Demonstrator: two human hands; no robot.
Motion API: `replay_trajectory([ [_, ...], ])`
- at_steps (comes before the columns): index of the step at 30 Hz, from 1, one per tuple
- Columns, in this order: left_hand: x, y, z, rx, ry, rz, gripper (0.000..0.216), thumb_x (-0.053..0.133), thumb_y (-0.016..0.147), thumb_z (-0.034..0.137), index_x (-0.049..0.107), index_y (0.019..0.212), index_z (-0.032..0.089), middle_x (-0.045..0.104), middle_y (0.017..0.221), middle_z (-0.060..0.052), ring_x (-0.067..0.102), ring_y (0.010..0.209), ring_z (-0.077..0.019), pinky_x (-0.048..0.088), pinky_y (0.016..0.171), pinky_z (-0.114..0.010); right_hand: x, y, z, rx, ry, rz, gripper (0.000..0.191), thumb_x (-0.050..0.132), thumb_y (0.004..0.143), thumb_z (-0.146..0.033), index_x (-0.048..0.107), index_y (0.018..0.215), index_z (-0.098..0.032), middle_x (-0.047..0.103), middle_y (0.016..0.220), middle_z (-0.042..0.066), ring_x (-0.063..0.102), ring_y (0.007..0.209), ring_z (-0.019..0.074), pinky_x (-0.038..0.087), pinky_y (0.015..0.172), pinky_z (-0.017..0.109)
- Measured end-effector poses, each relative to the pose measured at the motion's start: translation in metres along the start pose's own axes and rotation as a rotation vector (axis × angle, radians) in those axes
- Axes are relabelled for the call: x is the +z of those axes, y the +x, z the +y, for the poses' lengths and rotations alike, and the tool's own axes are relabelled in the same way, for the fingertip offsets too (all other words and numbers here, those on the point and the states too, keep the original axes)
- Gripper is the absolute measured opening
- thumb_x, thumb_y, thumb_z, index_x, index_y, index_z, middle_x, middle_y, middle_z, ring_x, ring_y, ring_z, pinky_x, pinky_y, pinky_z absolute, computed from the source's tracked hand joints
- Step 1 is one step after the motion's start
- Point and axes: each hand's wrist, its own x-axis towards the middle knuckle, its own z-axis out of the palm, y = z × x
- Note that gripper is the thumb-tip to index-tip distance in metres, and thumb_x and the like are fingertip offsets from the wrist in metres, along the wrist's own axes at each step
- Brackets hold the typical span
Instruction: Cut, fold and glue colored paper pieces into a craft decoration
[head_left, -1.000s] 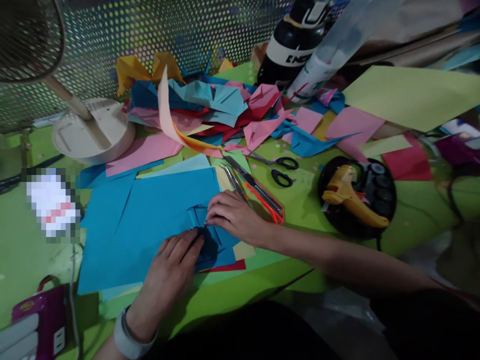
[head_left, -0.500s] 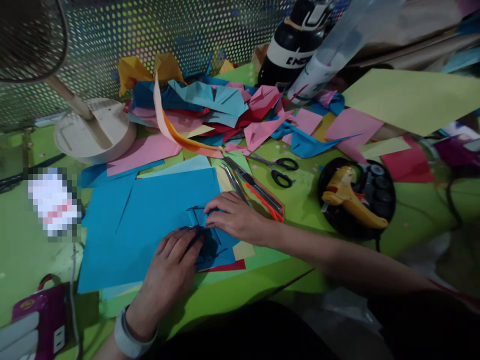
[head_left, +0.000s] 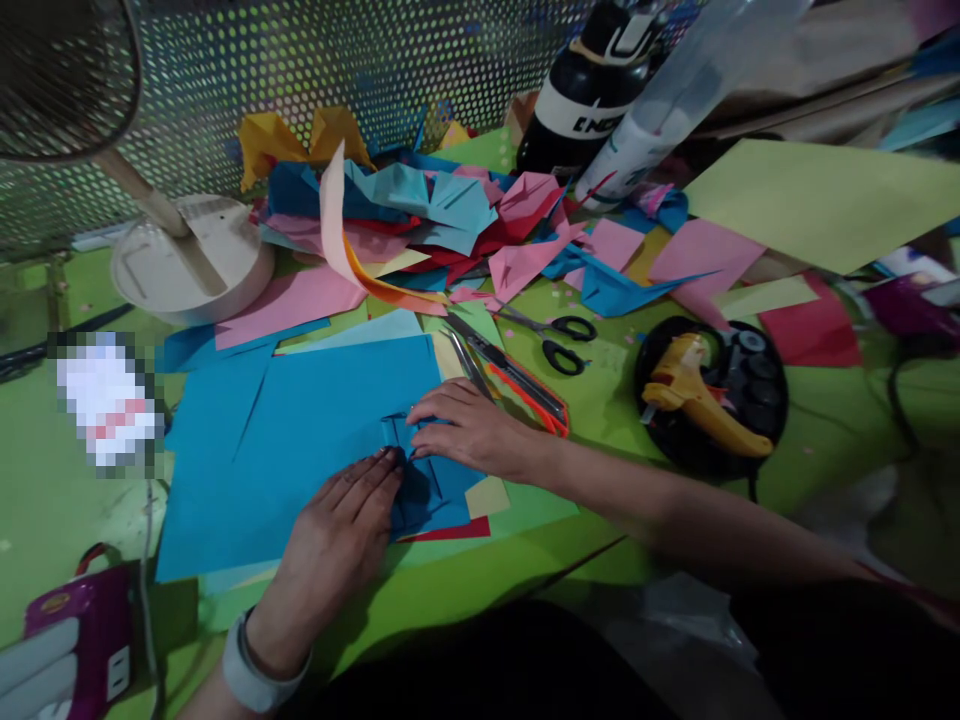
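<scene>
A small folded piece of blue paper lies on the right part of a large blue sheet. My left hand rests on it from the lower left, fingers stretched out side by side and lying flat. From the right, my right hand has bent fingers closed at the folded paper's upper edge; the exact grip is partly hidden. Just beyond the right hand are a metal tool, perhaps tweezers, and an orange and black box cutter. Black-handled scissors lie farther back.
A yellow glue gun sits in a round black tray at the right. Folded paper pieces are heaped at the back, before a black bottle. At the left are a fan base, a blurred-out phone and a purple box.
My left hand has flattened and shifted slightly, uncovering more of the folded blue paper. The right hand stays in nearly the same place. The upright paper strip has swayed right.
</scene>
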Motion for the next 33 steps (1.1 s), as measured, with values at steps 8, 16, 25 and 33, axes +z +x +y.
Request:
replay_trajectory([
  [8, 0.001, 0.000, 0.000, -0.004, -0.012, 0.019, 0.033, 0.047, 0.085, 0.006, 0.058, 0.116, 0.010, 0.066, 0.121, -0.015, 0.062, 0.113, -0.0239, 0.056, 0.092, -0.040, 0.003, 0.001, 0.001, 0.046, 0.093, -0.025, 0.017, 0.056, 0.092, -0.033, 0.065, 0.085, -0.021, 0.066, 0.103, 0.006, 0.056, 0.103, 0.0191, 0.038, 0.089, 0.035],
  [16, 0.000, -0.001, 0.001, -0.029, -0.030, 0.000, 0.037, 0.047, 0.085, 0.006, 0.057, 0.121, 0.012, 0.063, 0.126, -0.014, 0.060, 0.116, -0.0234, 0.054, 0.094, -0.039, 0.001, 0.001, -0.001, 0.157, 0.175, -0.047, 0.014, 0.062, 0.089, -0.033, 0.064, 0.083, -0.021, 0.066, 0.103, 0.004, 0.053, 0.111, 0.0198, 0.035, 0.094, 0.037],
  [25, 0.003, -0.002, 0.001, -0.020, 0.005, -0.002, 0.038, 0.046, 0.084, 0.004, 0.056, 0.120, 0.010, 0.063, 0.125, -0.015, 0.060, 0.115, -0.0236, 0.055, 0.093, -0.039, -0.002, 0.002, -0.017, 0.336, 0.212, -0.028, 0.011, 0.060, 0.089, -0.025, 0.061, 0.080, -0.020, 0.063, 0.106, 0.006, 0.048, 0.121, 0.0236, 0.033, 0.098, 0.042],
  [33, 0.002, 0.001, 0.003, 0.001, 0.120, -0.040, 0.037, 0.045, 0.086, 0.006, 0.057, 0.120, 0.012, 0.066, 0.121, -0.014, 0.063, 0.108, -0.0244, 0.054, 0.088, -0.039, -0.002, 0.003, -0.024, 0.370, 0.213, -0.021, 0.007, 0.059, 0.087, -0.019, 0.057, 0.080, -0.020, 0.061, 0.109, 0.007, 0.046, 0.122, 0.0242, 0.033, 0.099, 0.044],
])
